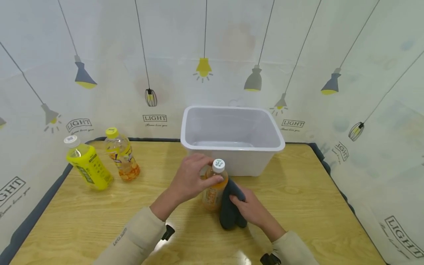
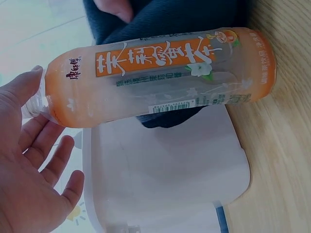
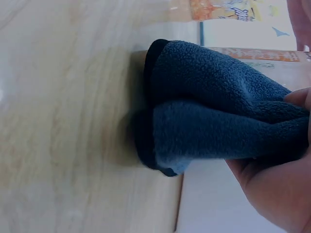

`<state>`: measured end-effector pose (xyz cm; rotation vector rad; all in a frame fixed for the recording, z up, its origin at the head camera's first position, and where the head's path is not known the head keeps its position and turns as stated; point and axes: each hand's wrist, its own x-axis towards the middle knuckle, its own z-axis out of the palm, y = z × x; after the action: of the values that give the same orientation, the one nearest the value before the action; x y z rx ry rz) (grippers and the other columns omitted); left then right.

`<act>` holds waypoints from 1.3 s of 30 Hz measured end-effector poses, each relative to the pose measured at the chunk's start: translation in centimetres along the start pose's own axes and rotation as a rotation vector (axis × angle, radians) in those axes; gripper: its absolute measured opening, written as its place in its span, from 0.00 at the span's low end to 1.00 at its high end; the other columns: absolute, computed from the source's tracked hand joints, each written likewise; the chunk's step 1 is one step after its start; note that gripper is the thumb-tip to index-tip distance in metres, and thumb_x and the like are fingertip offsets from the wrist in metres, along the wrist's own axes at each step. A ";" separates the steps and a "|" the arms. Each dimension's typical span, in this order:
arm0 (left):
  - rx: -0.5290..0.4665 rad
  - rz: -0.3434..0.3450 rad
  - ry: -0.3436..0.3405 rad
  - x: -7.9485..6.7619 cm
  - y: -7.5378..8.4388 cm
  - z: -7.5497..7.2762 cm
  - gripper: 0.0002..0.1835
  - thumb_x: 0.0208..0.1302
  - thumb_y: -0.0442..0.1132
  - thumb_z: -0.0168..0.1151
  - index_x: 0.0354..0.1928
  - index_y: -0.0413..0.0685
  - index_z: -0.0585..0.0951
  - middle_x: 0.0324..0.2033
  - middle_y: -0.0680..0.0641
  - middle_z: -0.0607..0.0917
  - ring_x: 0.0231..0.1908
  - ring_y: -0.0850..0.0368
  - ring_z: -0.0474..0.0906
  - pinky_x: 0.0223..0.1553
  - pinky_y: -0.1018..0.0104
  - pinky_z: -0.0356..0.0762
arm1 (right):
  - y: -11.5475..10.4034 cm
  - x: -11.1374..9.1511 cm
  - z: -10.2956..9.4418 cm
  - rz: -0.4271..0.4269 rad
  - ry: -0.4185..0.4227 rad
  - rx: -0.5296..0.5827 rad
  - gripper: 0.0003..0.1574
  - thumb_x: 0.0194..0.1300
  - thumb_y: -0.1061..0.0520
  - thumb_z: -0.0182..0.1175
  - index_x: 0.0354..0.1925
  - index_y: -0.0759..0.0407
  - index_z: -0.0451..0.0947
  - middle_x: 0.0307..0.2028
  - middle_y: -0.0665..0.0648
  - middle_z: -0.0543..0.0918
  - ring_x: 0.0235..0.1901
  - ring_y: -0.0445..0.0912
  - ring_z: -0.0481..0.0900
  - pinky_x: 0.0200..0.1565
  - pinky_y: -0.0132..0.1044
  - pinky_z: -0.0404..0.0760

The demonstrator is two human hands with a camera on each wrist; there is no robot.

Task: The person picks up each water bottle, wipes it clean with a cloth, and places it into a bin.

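My left hand [image 1: 189,180] pinches an orange-labelled drink bottle [image 1: 211,198] near its neck, just below the white cap [image 1: 218,165]. In the left wrist view, the thumb and index finger lie at the neck of the bottle [image 2: 160,80] while the other fingers stay apart from its body. A folded dark blue-grey cloth [image 1: 228,211] is gripped by my right hand [image 1: 253,208], close against the bottle's right side. Seen from the right wrist, the fleecy cloth [image 3: 209,121] hangs in two folds from between thumb and fingers, partly covering the bottle.
A white plastic bin [image 1: 232,162] stands right behind the bottle. At the table's left are a green-yellow bottle [image 1: 91,167] with a white cap and a clear bottle [image 1: 123,158] with a yellow cap. A lamp-printed sheet [image 1: 179,55] surrounds the wooden table [image 1: 314,206].
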<state>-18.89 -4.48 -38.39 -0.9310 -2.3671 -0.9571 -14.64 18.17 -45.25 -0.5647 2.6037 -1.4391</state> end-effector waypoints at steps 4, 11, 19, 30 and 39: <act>0.000 0.003 -0.004 0.0 -0.1 -0.1 0.21 0.51 0.53 0.74 0.44 0.51 0.85 0.39 0.53 0.87 0.44 0.57 0.81 0.50 0.58 0.77 | 0.4 0.1 0.3 -0.003 -0.010 0.017 0.28 0.74 0.59 0.49 0.69 0.59 0.64 0.63 0.62 0.75 0.62 0.55 0.74 0.61 0.50 0.74; -0.013 0.012 -0.018 0.1 0.0 -0.2 0.21 0.53 0.52 0.73 0.46 0.51 0.85 0.40 0.53 0.87 0.45 0.57 0.81 0.52 0.58 0.77 | -0.5 0.1 -0.3 0.006 0.025 0.059 0.31 0.76 0.56 0.47 0.74 0.53 0.57 0.71 0.58 0.66 0.70 0.54 0.64 0.68 0.56 0.65; 0.003 0.035 -0.025 -0.1 0.0 -0.1 0.22 0.53 0.50 0.74 0.48 0.50 0.84 0.43 0.51 0.87 0.49 0.54 0.81 0.55 0.54 0.75 | -3.4 0.2 -2.0 -0.218 0.108 0.097 0.33 0.76 0.60 0.47 0.75 0.50 0.55 0.74 0.56 0.59 0.73 0.44 0.58 0.67 0.22 0.60; -0.030 -0.003 -0.073 -0.1 0.0 -0.1 0.24 0.54 0.50 0.72 0.51 0.49 0.82 0.46 0.51 0.86 0.53 0.54 0.79 0.60 0.53 0.72 | -4.8 0.2 -2.3 -0.269 0.162 -0.029 0.33 0.72 0.61 0.52 0.73 0.53 0.59 0.70 0.59 0.68 0.68 0.52 0.68 0.65 0.36 0.71; -0.028 0.006 -0.068 -0.1 0.1 -0.2 0.23 0.54 0.50 0.73 0.50 0.49 0.82 0.45 0.52 0.87 0.52 0.54 0.80 0.58 0.53 0.73 | -3.8 0.1 -1.5 -0.275 0.144 0.018 0.35 0.74 0.62 0.50 0.74 0.53 0.55 0.72 0.58 0.64 0.70 0.51 0.64 0.66 0.28 0.66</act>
<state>-18.74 -4.62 -38.33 -0.9954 -2.4120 -0.9730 -14.10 17.54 -41.25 -0.8775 2.7034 -1.6350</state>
